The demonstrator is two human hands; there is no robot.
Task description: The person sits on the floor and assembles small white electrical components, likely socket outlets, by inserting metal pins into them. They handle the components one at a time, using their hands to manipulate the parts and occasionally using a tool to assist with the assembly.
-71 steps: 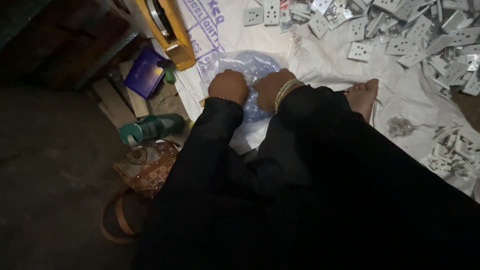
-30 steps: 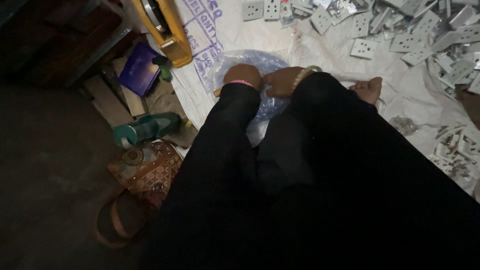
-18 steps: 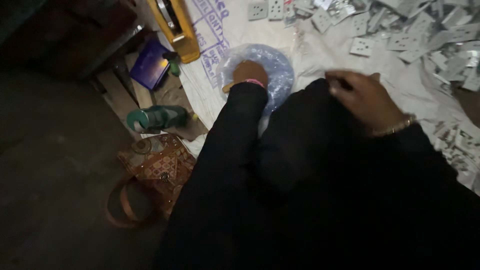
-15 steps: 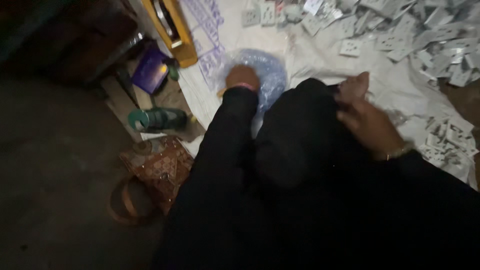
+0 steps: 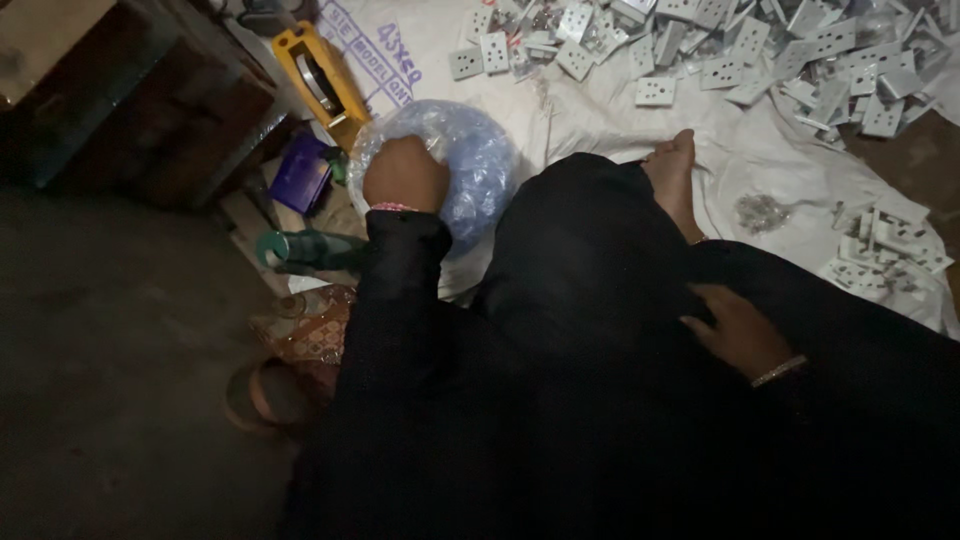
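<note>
My left hand (image 5: 404,173) is closed on the top of a clear plastic bag (image 5: 470,160) full of small bluish parts, which sits on a white sack cloth (image 5: 600,120). My right hand (image 5: 738,328) rests flat on the black cloth over my lap, fingers spread, holding nothing. My bare foot (image 5: 673,175) pokes out from the black garment onto the white cloth. A heap of white socket plates (image 5: 720,45) lies at the top of the cloth.
A yellow tool (image 5: 318,82) and a purple box (image 5: 300,172) lie left of the bag. A green bottle (image 5: 310,250) and a patterned handbag (image 5: 300,345) sit on the dark floor. More white plates (image 5: 885,250) and a small pile of metal bits (image 5: 760,212) lie at right.
My right hand left the bag, swung right and came down onto my lap. My left hand stayed gripping the bag. The camera view shifted slightly.
</note>
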